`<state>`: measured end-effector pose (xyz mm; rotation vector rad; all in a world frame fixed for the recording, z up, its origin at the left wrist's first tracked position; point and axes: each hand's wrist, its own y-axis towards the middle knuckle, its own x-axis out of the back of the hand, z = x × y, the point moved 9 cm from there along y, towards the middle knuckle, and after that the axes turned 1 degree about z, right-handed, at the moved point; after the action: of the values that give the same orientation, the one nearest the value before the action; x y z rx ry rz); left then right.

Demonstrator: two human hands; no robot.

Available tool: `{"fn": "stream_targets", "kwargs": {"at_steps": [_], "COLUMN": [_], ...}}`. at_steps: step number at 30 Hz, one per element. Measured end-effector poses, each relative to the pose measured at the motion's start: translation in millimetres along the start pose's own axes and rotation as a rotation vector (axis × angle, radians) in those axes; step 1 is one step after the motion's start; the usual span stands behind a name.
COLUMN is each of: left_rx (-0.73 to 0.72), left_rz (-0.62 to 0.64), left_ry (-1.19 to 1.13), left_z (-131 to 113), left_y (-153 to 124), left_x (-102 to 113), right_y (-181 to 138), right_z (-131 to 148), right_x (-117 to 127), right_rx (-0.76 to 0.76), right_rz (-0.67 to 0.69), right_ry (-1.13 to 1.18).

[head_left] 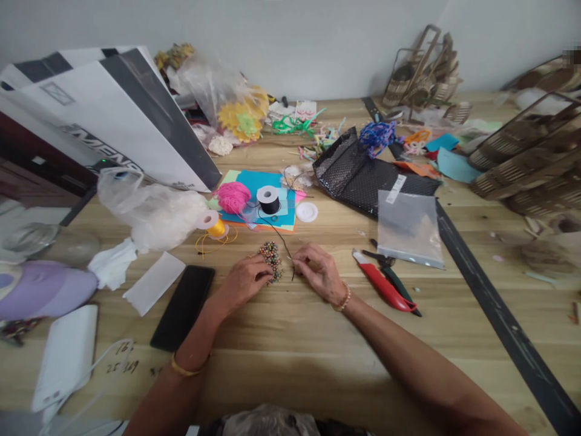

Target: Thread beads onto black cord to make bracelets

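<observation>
A small heap of multicoloured beads point(271, 254) lies on the wooden table in front of me. My left hand point(245, 277) rests at the heap's left edge, thumb and fingertips drawn together against the beads; whether a bead is between them is too small to see. Just right of the heap, my right hand point(318, 269) pinches a thin black cord point(282, 237) near its free end. That cord runs back to a spool of black cord point(269, 201), standing upright on coloured paper sheets point(261, 180).
A pink yarn ball point(233, 197), a spool of yellow cord point(212, 224) and a white round lid point(307, 212) stand behind my hands. Red-handled cutters point(385, 284) and a clear bag point(411, 227) lie right. A black phone point(184, 307) lies by my left forearm.
</observation>
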<state>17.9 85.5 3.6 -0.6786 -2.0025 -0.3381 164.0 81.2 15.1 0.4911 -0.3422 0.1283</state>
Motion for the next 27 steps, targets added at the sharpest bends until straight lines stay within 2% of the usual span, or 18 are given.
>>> {"fn": "stream_targets", "kwargs": {"at_steps": [9, 14, 16, 19, 23, 27], "left_rx": [0.029, 0.056, 0.105, 0.238, 0.403, 0.437], "left_rz": [0.017, -0.018, -0.089, -0.209, -0.271, -0.288], "left_ry": [0.096, 0.058, -0.048, -0.379, -0.841, -1.028], "left_z": [-3, -5, -2, 11, 24, 24], "left_y": [2, 3, 2, -1, -3, -1], "left_x": [-7, -2, 5, 11, -3, -14], "right_y": [0, 0, -1, -1, -3, -6], "right_z": [0, 0, 0, 3, 16, 27], "right_x": [0, 0, 0, -2, -6, -8], "right_rx": [0.000, 0.007, 0.013, 0.045, 0.158, 0.254], "right_rz": [-0.002, -0.007, -0.008, 0.014, 0.046, 0.055], "right_ry": [-0.019, -0.020, -0.017, -0.046, -0.098, -0.137]}}
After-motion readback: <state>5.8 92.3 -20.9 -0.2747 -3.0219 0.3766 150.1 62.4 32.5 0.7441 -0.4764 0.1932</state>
